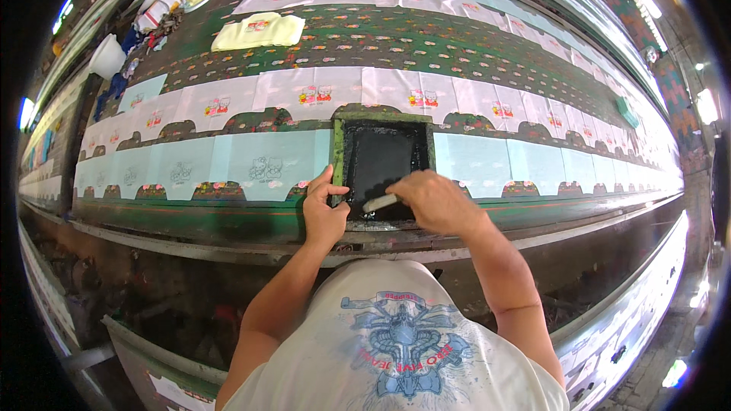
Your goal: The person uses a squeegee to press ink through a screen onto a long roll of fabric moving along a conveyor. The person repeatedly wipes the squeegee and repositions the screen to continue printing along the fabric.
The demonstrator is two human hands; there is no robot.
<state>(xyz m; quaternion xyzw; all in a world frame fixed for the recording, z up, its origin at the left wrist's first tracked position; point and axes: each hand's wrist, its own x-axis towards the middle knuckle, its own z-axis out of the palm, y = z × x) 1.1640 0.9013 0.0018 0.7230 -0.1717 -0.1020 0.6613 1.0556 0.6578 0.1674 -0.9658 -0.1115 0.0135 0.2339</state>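
Note:
A screen-printing frame [339, 154] with worn green wooden sides lies flat on the long table in front of me. Black ink coats its dark mesh [384, 156]. At the frame's near left corner, my left hand [325, 213] grips the side, its fingers bent over the rim. My right hand [438, 202] is closed around a pale squeegee [381, 202], tilted over the near end of the mesh. Light blue fabric pieces [228, 154] run in a row on both sides of the frame. Those nearest on the left carry black outline drawings; the frame hides the piece beneath it.
Behind lies a row of pale pink fabric pieces [285, 91] with coloured cartoon prints. A folded yellow cloth [257, 33] rests farther back. At far left stands a white bucket [107, 56]; a teal block [627, 112] sits at right. A rail [190, 253] borders the table's near edge.

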